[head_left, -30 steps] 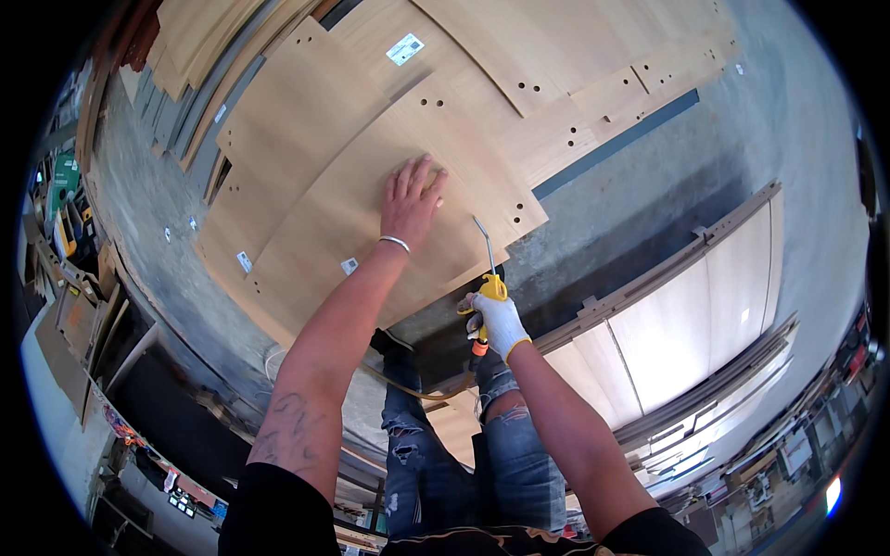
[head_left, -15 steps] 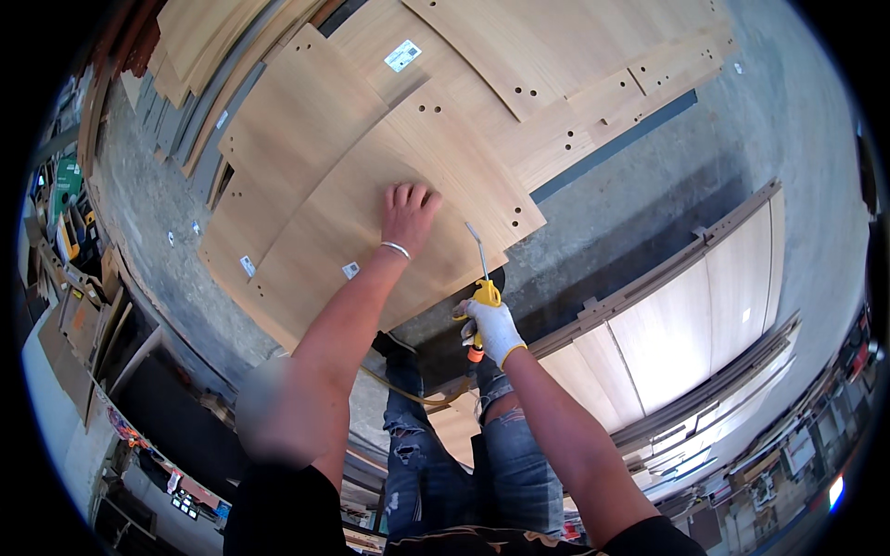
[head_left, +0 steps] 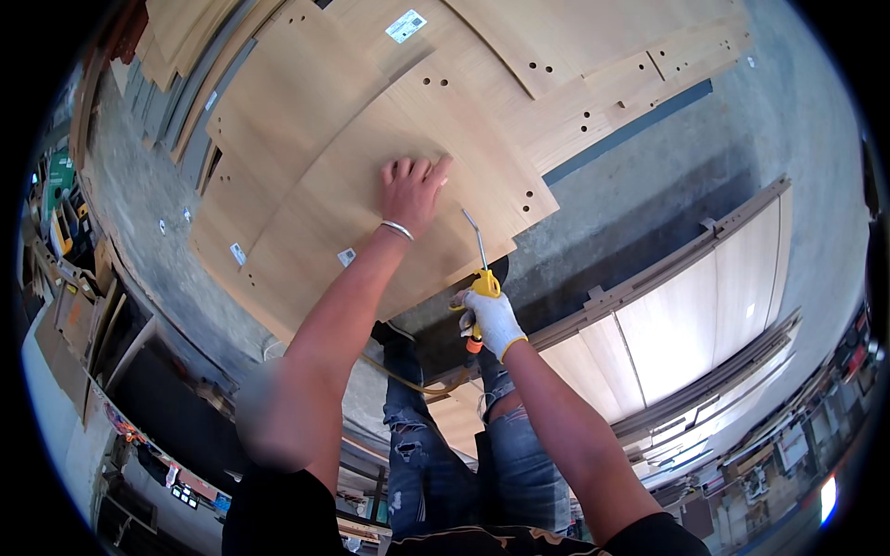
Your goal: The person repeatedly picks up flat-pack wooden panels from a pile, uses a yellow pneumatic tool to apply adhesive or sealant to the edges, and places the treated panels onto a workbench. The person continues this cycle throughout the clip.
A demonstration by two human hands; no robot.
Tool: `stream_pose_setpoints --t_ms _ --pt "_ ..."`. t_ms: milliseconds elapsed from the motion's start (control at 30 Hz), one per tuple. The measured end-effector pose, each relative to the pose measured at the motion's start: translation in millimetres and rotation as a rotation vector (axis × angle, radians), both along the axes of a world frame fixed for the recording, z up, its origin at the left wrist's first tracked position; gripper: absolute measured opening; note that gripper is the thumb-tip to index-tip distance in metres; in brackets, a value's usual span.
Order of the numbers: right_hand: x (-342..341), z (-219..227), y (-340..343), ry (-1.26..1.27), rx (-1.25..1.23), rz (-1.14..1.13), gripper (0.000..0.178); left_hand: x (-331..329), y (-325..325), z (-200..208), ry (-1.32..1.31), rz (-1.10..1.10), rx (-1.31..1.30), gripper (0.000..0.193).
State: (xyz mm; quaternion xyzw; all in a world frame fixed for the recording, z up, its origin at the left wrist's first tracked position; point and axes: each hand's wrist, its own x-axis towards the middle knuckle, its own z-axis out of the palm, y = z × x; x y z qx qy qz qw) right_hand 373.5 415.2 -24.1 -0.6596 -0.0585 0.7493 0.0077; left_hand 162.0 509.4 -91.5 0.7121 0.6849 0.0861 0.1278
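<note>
My bare left hand [head_left: 411, 196], a pale bracelet at its wrist, rests on the top light-wood panel [head_left: 343, 204]. Its fingers are bent, the thumb stands apart, and nothing is held. In a white glove, my right hand [head_left: 496, 320] grips a yellow air blow gun [head_left: 486, 283] just off the near edge of the panels. The gun's thin metal nozzle points away from me over the top panel, clear of my left hand. An orange fitting [head_left: 474, 345] shows below the glove, and a yellowish hose [head_left: 408, 382] runs across my legs.
More drilled panels [head_left: 593, 46] lie overlapped beyond, some with white labels. Other boards are stacked at the far left [head_left: 185, 83]. On the right a long stack of panels [head_left: 667, 315] stands beyond a strip of concrete floor [head_left: 630, 199]. Cardboard and clutter line the left side.
My left hand's thumb has spread away from its fingers. The blow gun has risen slightly in view, while the panels appear shifted outward as the view moved.
</note>
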Motion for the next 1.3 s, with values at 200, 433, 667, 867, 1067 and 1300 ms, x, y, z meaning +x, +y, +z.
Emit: stream_pose_setpoints --t_ms 200,433,667,867,1067,1300 --pt "3.2 7.4 0.2 0.022 -0.012 -0.025 0.014 0.9 10.4 -17.6 -0.033 0.037 0.104 0.023" --pt "7.2 11.9 10.2 0.025 0.015 -0.061 0.014 5.2 9.6 -28.5 -0.057 0.097 0.168 0.015" --pt "10.7 2.1 19.4 -0.031 0.023 -0.197 0.013 5.3 4.6 -29.0 -0.038 0.109 0.227 0.018" --pt "13.0 -1.7 16.6 -0.040 0.016 -0.184 0.012 5.5 4.9 -25.8 -0.047 0.084 0.227 0.017" --pt "8.6 -1.6 12.5 -0.023 -0.009 -0.144 0.012 3.0 1.6 -28.9 -0.067 0.074 0.240 0.020" --pt "0.2 1.0 25.1 -0.025 0.009 -0.102 0.012 5.1 3.9 -26.9 -0.065 0.084 0.277 0.018"
